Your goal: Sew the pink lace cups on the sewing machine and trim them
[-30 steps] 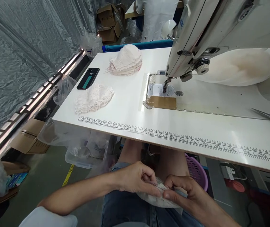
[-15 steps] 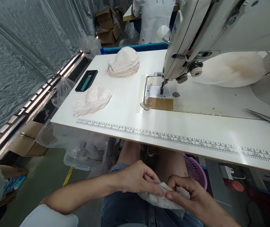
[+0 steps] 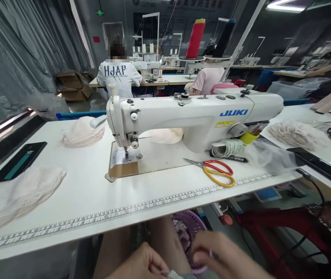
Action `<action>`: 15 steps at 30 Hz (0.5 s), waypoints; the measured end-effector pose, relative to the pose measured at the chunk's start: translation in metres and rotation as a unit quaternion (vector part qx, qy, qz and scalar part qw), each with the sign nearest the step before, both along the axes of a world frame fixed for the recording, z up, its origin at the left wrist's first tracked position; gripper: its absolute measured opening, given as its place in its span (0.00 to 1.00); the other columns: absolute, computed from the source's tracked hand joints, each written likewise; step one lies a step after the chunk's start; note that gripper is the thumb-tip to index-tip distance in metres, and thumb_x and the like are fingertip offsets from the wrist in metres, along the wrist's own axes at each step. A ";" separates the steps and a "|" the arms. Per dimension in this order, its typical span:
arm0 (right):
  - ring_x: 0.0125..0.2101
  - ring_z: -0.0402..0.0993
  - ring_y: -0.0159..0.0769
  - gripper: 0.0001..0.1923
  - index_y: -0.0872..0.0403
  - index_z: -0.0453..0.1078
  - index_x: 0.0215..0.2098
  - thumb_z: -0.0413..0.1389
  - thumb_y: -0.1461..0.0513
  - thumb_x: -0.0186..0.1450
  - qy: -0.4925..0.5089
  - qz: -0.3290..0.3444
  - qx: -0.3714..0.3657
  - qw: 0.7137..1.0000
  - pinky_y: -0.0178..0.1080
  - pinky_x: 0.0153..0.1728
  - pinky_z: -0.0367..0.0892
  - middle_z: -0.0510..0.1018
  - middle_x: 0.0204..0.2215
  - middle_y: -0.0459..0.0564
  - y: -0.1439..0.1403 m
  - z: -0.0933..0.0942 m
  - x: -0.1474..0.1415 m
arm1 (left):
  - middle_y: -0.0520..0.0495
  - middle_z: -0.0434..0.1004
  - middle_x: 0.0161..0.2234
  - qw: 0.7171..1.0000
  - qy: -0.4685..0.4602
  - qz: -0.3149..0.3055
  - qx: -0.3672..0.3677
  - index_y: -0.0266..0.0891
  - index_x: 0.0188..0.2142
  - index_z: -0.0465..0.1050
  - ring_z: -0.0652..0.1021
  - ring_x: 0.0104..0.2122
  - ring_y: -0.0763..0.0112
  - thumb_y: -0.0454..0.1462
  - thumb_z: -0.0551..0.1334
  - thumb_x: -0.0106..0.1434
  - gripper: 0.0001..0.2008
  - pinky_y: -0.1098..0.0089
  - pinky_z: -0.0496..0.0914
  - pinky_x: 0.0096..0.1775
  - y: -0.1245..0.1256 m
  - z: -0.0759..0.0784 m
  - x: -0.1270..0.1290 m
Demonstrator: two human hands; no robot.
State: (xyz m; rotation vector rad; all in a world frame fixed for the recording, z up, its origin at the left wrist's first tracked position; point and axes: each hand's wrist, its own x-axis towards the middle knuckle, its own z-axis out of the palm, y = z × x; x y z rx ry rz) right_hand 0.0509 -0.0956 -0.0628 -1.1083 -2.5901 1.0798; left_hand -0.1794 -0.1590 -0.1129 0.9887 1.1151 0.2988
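Both your hands sit low at the frame bottom, below the table (image 3: 95,217) edge. Left hand (image 3: 138,265) curled, fingertips pinching a scrap of white fabric piece (image 3: 174,275); only a sliver shows, rest cut off. Right hand (image 3: 220,257) blurred w/ motion, fingers bent toward the same piece, but can't tell if it's actually gripping. Working in the lap prob. bc it's hand prep, not machine work: the sewing machine (image 3: 188,116) bed is bare under the needle. Scissors (image 3: 214,170) lie to the machine's right, w/in reach of your right hand. Stacks of pale pieces left front (image 3: 17,197) and left rear (image 3: 81,133), sorted apart. Phone (image 3: 18,161) near the left edge. Purple basket (image 3: 188,228) under the table, contents unclear. Co-workers behind, backs turned.
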 end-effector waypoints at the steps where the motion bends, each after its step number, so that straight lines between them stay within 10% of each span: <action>1: 0.27 0.72 0.31 0.16 0.52 0.70 0.31 0.44 0.56 0.69 -0.003 -0.012 0.077 0.997 0.30 0.30 0.66 0.76 0.26 0.46 0.017 0.009 0.012 | 0.58 0.55 0.13 1.000 0.002 0.015 -0.008 0.31 0.22 0.77 0.53 0.16 0.84 0.46 0.69 0.44 0.17 0.76 0.45 0.20 0.004 0.004 0.003; 4: 0.42 0.71 0.40 0.22 0.56 0.67 0.44 0.39 0.51 0.69 -0.045 -0.094 0.333 0.937 0.38 0.43 0.65 0.75 0.41 0.58 0.080 0.022 0.040 | 0.56 0.61 0.15 0.996 0.006 0.086 -0.032 0.30 0.25 0.78 0.56 0.17 0.84 0.47 0.71 0.40 0.20 0.77 0.48 0.20 0.012 0.022 0.006; 9: 0.37 0.69 0.46 0.42 0.64 0.69 0.43 0.29 0.39 0.65 -0.071 -0.099 0.340 0.932 0.45 0.36 0.63 0.72 0.37 0.67 0.146 -0.003 0.050 | 0.51 0.71 0.20 0.989 -0.010 0.120 -0.088 0.31 0.29 0.79 0.64 0.20 0.81 0.46 0.74 0.33 0.25 0.76 0.57 0.24 0.016 0.037 -0.003; 15: 0.30 0.68 0.40 0.46 0.61 0.69 0.38 0.26 0.35 0.60 -0.090 -0.123 0.350 0.924 0.41 0.29 0.61 0.71 0.33 0.62 0.133 0.004 0.045 | 0.47 0.76 0.23 0.992 -0.011 0.102 -0.074 0.32 0.32 0.79 0.68 0.21 0.78 0.45 0.72 0.39 0.23 0.77 0.61 0.25 0.007 0.036 -0.017</action>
